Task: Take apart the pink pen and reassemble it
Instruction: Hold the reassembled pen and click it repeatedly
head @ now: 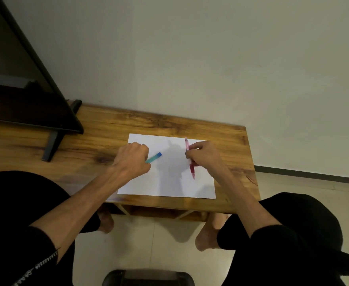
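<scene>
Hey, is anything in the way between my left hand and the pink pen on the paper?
Nothing visible. The left hand grips a teal pen, and only bare white paper lies between it and the pink pen, which the right hand already pinches at mid-barrel.

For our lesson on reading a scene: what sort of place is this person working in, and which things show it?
Probably a room in a home, not a workshop. A low wooden table stands against a plain wall, a flat dark screen on a stand sits on it, and the floor is tiled.
</scene>
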